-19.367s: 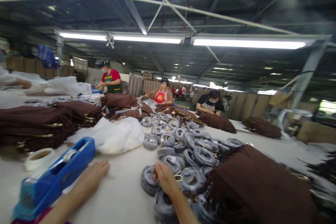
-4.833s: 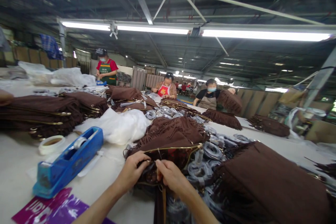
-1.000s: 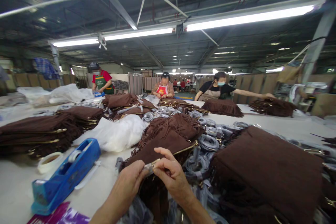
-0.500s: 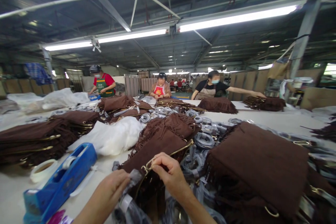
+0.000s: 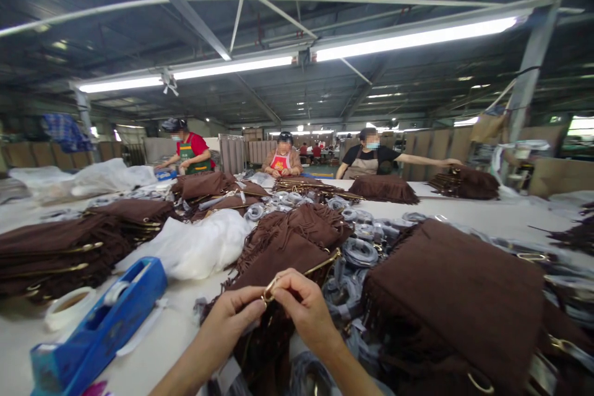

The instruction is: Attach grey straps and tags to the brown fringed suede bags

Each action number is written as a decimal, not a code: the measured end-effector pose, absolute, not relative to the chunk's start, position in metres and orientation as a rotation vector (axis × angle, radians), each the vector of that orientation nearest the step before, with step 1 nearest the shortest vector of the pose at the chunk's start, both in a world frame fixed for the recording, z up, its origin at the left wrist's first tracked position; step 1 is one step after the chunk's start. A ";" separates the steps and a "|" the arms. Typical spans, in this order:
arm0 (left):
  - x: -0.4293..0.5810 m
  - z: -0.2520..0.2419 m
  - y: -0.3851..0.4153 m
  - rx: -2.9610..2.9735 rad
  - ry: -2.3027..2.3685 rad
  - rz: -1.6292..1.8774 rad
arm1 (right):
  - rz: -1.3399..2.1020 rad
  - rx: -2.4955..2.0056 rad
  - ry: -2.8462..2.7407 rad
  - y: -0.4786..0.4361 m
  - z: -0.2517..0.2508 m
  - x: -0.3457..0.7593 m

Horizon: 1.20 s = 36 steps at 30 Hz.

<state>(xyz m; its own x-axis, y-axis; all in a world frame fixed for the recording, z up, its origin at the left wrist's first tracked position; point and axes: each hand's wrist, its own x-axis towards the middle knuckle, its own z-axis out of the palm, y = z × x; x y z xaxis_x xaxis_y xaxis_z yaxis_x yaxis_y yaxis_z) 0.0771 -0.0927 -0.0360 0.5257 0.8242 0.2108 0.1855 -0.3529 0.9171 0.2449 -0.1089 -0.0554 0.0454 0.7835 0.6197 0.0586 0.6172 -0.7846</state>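
Both hands meet at the near end of a brown fringed bag [image 5: 278, 258] with a gold zip. My right hand [image 5: 306, 306] is closed, pinching a gold snap hook [image 5: 270, 289]. The fingertips of my left hand [image 5: 232, 318] press together at the other end of the same metal, seemingly on a small gold ring; the fingers partly hide it. Plastic-wrapped grey coils [image 5: 362, 252], probably straps, lie beside and below the hands. To the right rests a larger stack of brown fringed bags [image 5: 459, 284].
At left stand a blue tape dispenser [image 5: 99, 328] and a roll of tape [image 5: 69, 308]. White wadded sheeting [image 5: 199, 244] lies behind them, near more stacked brown bags [image 5: 60, 247]. Across the table are three co-workers, one reaching to a bag pile [image 5: 466, 182] at right.
My left hand has moved right and up from the wrapped plastic to the metal in my right hand. The view has shifted slightly. At far left, a co-worker's arms have moved.
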 end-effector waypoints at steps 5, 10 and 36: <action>0.057 -0.052 -0.091 1.683 0.898 0.841 | 0.702 -0.816 -1.455 -0.107 -0.056 0.246; 0.045 -0.027 -0.100 2.156 1.189 1.359 | 0.657 -0.880 -1.458 -0.113 -0.050 0.238; 0.048 -0.026 -0.107 3.461 1.064 0.951 | 1.094 -0.861 -1.349 -0.114 -0.063 0.222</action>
